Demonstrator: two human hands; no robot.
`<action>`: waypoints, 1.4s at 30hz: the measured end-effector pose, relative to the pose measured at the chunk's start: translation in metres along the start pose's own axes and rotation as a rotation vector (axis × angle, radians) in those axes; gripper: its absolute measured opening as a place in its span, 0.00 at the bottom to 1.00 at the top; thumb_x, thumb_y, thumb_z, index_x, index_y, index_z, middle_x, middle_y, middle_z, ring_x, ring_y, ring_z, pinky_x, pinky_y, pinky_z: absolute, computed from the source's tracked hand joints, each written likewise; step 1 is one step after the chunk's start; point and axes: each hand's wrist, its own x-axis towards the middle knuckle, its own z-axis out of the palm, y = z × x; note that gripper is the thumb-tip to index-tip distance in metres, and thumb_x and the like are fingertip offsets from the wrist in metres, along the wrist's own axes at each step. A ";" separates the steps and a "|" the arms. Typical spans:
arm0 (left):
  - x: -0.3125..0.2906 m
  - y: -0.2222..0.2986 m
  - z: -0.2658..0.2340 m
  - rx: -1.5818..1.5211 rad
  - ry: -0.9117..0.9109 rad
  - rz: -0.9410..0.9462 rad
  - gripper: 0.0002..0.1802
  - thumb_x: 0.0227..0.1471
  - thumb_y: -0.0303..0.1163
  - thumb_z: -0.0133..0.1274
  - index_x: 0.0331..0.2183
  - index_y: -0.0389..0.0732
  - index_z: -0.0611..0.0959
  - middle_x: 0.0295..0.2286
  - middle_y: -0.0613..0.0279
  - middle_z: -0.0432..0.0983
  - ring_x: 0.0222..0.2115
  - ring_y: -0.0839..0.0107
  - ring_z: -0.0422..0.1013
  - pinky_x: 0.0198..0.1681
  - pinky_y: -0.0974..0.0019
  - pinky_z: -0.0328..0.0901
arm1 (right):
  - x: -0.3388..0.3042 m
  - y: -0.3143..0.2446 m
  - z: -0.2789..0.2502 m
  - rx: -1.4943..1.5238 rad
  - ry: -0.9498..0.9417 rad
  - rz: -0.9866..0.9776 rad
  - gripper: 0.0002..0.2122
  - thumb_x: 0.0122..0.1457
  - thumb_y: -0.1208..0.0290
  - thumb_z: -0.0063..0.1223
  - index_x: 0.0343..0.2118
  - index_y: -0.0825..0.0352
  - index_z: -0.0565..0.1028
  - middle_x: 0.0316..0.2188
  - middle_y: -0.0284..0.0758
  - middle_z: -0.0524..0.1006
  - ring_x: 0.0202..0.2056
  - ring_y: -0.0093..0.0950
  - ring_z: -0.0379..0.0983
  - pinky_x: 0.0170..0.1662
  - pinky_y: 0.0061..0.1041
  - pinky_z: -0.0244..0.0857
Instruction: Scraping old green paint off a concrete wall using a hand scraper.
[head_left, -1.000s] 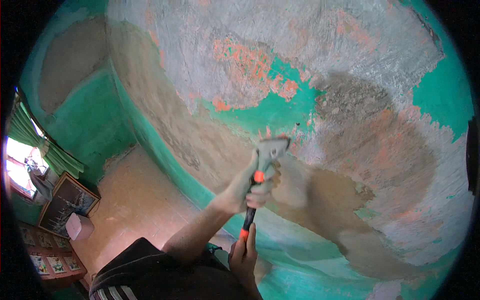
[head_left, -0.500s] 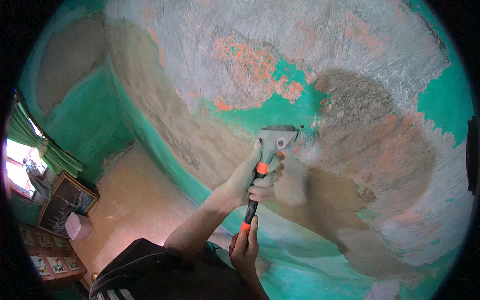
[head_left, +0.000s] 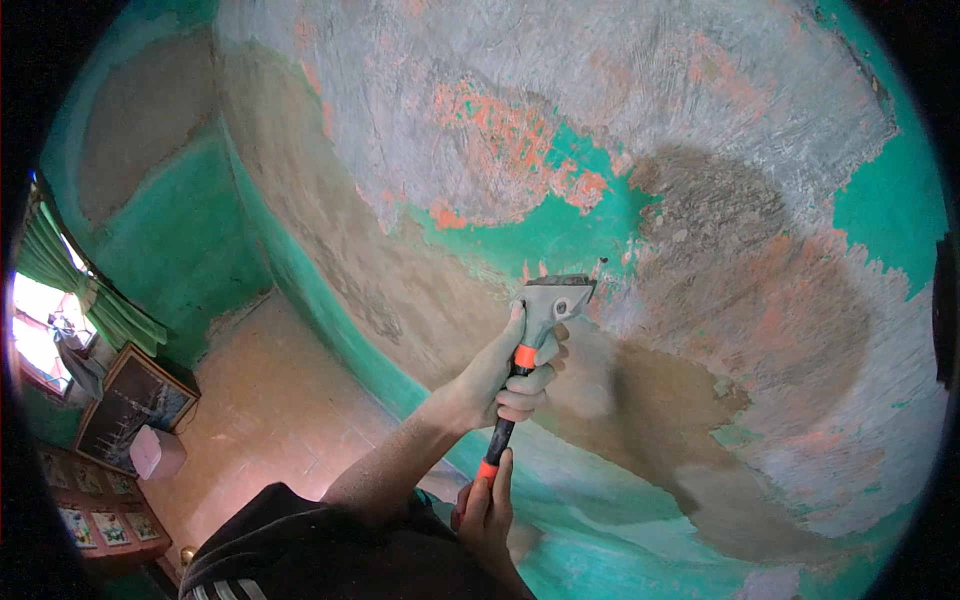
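Note:
A long-handled paint scraper (head_left: 545,310) has a grey head and a black handle with orange bands. My left hand (head_left: 515,375) is wrapped round the handle just below the head, its thumb stretched along the neck. Lower down, my right hand (head_left: 487,505) grips the handle's end by the orange band. The blade edge lies against the wall (head_left: 690,100), at the lower border of a green paint patch (head_left: 530,232). Short orange streaks show just above the blade. Around it the surface is patchy grey, brown and orange.
To the left is a tiled floor (head_left: 270,400) meeting the wall's green base. A window (head_left: 40,330) with a green curtain (head_left: 115,305), a framed picture (head_left: 130,405), a pale pink bin-like box (head_left: 157,453) and a wooden cabinet (head_left: 120,535) stand at the far left.
Both hands have drawn the scraper a little downward along the wall, toward me. Orange streaks now show above the blade, where its head was before.

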 end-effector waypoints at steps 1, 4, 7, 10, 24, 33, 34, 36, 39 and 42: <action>-0.001 0.001 0.002 0.013 0.015 -0.003 0.35 0.53 0.72 0.21 0.29 0.52 0.67 0.11 0.77 0.47 0.07 0.84 0.41 0.08 0.76 0.38 | 0.001 0.007 -0.002 -0.049 0.001 -0.004 0.27 0.66 0.74 0.32 0.65 0.70 0.40 0.14 0.28 0.62 0.13 0.16 0.56 0.16 0.17 0.54; 0.005 -0.012 -0.006 0.066 0.028 -0.014 0.35 0.52 0.73 0.21 0.31 0.52 0.68 0.11 0.78 0.46 0.07 0.84 0.41 0.08 0.77 0.38 | -0.001 0.018 -0.008 -0.035 -0.010 0.026 0.27 0.66 0.74 0.32 0.65 0.70 0.40 0.14 0.28 0.63 0.13 0.17 0.56 0.17 0.17 0.54; 0.002 -0.007 0.002 0.057 0.067 -0.013 0.35 0.52 0.73 0.21 0.27 0.52 0.66 0.11 0.78 0.46 0.08 0.84 0.41 0.09 0.77 0.38 | -0.001 0.020 -0.005 -0.598 0.054 -0.334 0.27 0.66 0.74 0.32 0.65 0.71 0.40 0.14 0.28 0.63 0.13 0.16 0.56 0.17 0.18 0.54; 0.004 -0.009 0.000 0.032 0.037 -0.008 0.34 0.52 0.73 0.21 0.25 0.52 0.64 0.11 0.78 0.46 0.08 0.84 0.41 0.09 0.77 0.38 | -0.005 0.016 -0.008 -0.106 0.008 0.001 0.27 0.66 0.73 0.32 0.65 0.71 0.41 0.14 0.28 0.62 0.13 0.16 0.56 0.16 0.18 0.54; 0.009 -0.015 0.006 -0.028 0.025 -0.026 0.34 0.52 0.73 0.21 0.24 0.52 0.64 0.11 0.78 0.46 0.07 0.84 0.42 0.08 0.77 0.39 | 0.003 -0.024 -0.018 -0.009 -0.024 0.094 0.26 0.66 0.73 0.32 0.64 0.73 0.43 0.13 0.27 0.61 0.12 0.16 0.56 0.16 0.17 0.52; 0.008 -0.021 -0.001 0.015 -0.028 -0.034 0.35 0.51 0.73 0.20 0.30 0.53 0.67 0.11 0.78 0.46 0.07 0.84 0.41 0.09 0.78 0.38 | -0.006 0.012 -0.014 -0.117 0.053 -0.052 0.26 0.65 0.75 0.33 0.64 0.73 0.45 0.13 0.27 0.63 0.13 0.16 0.57 0.17 0.17 0.52; 0.009 -0.022 -0.002 0.030 -0.011 -0.027 0.35 0.52 0.73 0.20 0.31 0.53 0.67 0.11 0.78 0.46 0.08 0.84 0.41 0.09 0.78 0.37 | -0.006 0.010 -0.013 -0.159 0.070 -0.064 0.26 0.65 0.76 0.34 0.64 0.74 0.45 0.13 0.27 0.63 0.13 0.16 0.57 0.17 0.18 0.52; 0.010 -0.022 -0.001 0.049 0.000 -0.022 0.35 0.52 0.73 0.20 0.32 0.53 0.67 0.11 0.78 0.46 0.08 0.84 0.40 0.09 0.78 0.37 | -0.008 0.013 -0.015 -0.182 0.061 -0.106 0.25 0.65 0.76 0.34 0.64 0.74 0.46 0.13 0.27 0.63 0.13 0.16 0.57 0.17 0.18 0.52; 0.010 -0.017 0.001 0.058 0.024 -0.003 0.36 0.52 0.73 0.20 0.31 0.52 0.67 0.11 0.79 0.46 0.07 0.84 0.40 0.09 0.78 0.37 | 0.005 0.006 -0.019 -0.183 0.037 -0.129 0.25 0.65 0.75 0.34 0.63 0.75 0.46 0.13 0.27 0.63 0.13 0.16 0.57 0.17 0.17 0.52; 0.010 -0.015 0.000 0.071 -0.081 0.060 0.36 0.52 0.73 0.19 0.29 0.52 0.67 0.10 0.79 0.45 0.07 0.84 0.40 0.08 0.77 0.38 | -0.004 0.014 -0.019 -0.200 0.023 -0.120 0.26 0.65 0.75 0.34 0.64 0.75 0.45 0.12 0.27 0.62 0.13 0.16 0.57 0.17 0.17 0.53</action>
